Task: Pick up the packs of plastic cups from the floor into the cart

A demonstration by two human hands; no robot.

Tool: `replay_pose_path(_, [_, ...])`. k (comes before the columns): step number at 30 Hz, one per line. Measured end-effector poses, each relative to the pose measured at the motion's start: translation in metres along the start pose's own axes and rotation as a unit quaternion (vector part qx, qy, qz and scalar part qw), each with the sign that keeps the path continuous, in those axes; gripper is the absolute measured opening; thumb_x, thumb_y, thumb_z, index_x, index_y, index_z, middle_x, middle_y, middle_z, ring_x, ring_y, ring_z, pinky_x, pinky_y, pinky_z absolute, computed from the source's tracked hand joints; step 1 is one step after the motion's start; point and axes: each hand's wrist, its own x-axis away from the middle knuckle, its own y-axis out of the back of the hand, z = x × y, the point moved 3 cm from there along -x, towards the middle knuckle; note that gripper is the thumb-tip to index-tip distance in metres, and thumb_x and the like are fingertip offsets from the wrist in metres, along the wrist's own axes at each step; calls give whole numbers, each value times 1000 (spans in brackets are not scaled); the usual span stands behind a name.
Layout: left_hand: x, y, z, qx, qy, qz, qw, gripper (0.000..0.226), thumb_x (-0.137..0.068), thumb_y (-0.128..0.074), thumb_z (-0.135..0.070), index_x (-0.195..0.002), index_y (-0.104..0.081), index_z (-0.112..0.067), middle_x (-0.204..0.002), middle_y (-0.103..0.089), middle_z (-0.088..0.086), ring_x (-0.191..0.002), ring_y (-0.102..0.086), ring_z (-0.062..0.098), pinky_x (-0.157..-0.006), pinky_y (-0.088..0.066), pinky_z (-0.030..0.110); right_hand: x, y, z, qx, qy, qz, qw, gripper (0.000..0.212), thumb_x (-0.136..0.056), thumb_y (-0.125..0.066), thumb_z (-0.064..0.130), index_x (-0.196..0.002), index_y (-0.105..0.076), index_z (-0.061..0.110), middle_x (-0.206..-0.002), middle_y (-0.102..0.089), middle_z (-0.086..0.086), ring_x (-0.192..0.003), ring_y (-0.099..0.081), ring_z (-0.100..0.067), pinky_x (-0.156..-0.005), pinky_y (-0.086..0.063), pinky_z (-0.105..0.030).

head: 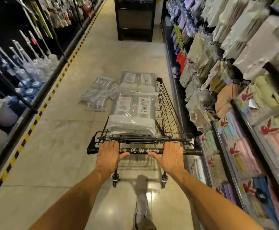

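Note:
A black wire cart [168,113] stands in the aisle in front of me. A large clear pack of plastic cups [133,113] lies inside its basket. Another large pack [138,80] lies on the floor just beyond the cart. Several smaller flat packs [96,95] are scattered on the floor to the cart's front left. My left hand [109,155] grips the left part of the cart handle [141,151]. My right hand [170,156] grips the right part of the same handle.
Shelves with brushes and bottles [24,75] line the left, edged by yellow-black floor tape [40,112]. Shelves of packed towels and cloths [235,97] stand close on the right. A dark display stand [135,19] blocks the aisle's far end. My foot [142,211] is below the cart.

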Motion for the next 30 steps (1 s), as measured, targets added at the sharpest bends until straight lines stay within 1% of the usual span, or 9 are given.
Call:
replay_pose_path(6, [-78,16,-5,0,6,19,1000,99,-79,3,-88,-118,-60,-23,-111,-64,-3,-105,-58,17,-101,-45,37,-81,9,-12,8,3,12,1000,86,-81,-13,102,-97,-46,24,-97,-52,4,-90,-46,-21,-90,-37,-39])
replay_pose_path(10, [-113,21,-6,13,16,19,1000,95,-81,-1,-89,-117,-60,-23,-110,-63,-2,-105,-57,18,-102,-44,37,-118,15,-14,24,1,14,1000,81,-88,-29,98,-99,-51,21,-97,-55,2,-90,-49,-22,-87,-38,-39])
replay_pose_path(14, [-132,30,-9,26,8,26,999,97,-78,2,-88,-113,-58,-21,-105,-60,-2,-100,-53,17,-101,-43,38,-137,19,-16,17,-3,27,999,80,-88,-32,98,-100,-53,22,-98,-54,2,-91,-49,-21,-92,-40,-40])
replay_pose_path(17, [-138,39,-9,21,-1,45,999,100,-77,3,-88,-118,-58,-20,-112,-64,1,-108,-56,20,-104,-42,39,-143,26,-14,20,-20,46,999,82,-86,-32,99,-101,-54,22,-99,-56,3,-93,-50,-21,-94,-40,-40])
replay_pose_path(19, [-140,42,-8,17,-13,72,997,95,-86,-5,-88,-124,-58,-19,-121,-65,4,-115,-57,24,-106,-42,41,-145,30,-12,7,-27,74,997,86,-83,-33,102,-106,-57,22,-104,-60,2,-98,-54,-21,-98,-42,-43])
replay_pose_path(22, [-144,59,-4,52,-40,100,993,77,-101,-25,-78,-139,-54,-16,-135,-64,10,-125,-57,29,-110,-43,46,-160,53,-4,-24,-22,125,992,91,-83,-44,98,-126,-56,18,-121,-64,-3,-112,-58,-25,-103,-46,-47])
replay_pose_path(26, [-177,138,20,58,-65,-11,996,57,-110,-36,-57,-152,-48,-20,-141,-65,8,-123,-63,28,-106,-48,46,-210,135,36,-24,67,54,996,82,-94,-47,85,-145,-52,20,-140,-65,-8,-127,-60,-28,-113,-43,-50])
replay_pose_path(28, [-192,197,46,46,-47,-78,995,59,-109,-34,-57,-153,-49,-20,-141,-66,9,-123,-64,30,-104,-49,45,-235,185,71,-5,107,7,994,82,-99,-45,79,-157,-45,22,-152,-60,-10,-138,-58,-31,-120,-38,-55])
replay_pose_path(30, [-199,256,79,34,-25,-124,991,68,-105,-28,-60,-153,-52,-18,-146,-64,10,-130,-61,33,-106,-45,44,-254,233,113,10,140,-36,989,80,-101,-45,76,-161,-43,24,-156,-58,-11,-141,-56,-34,-122,-36,-57])
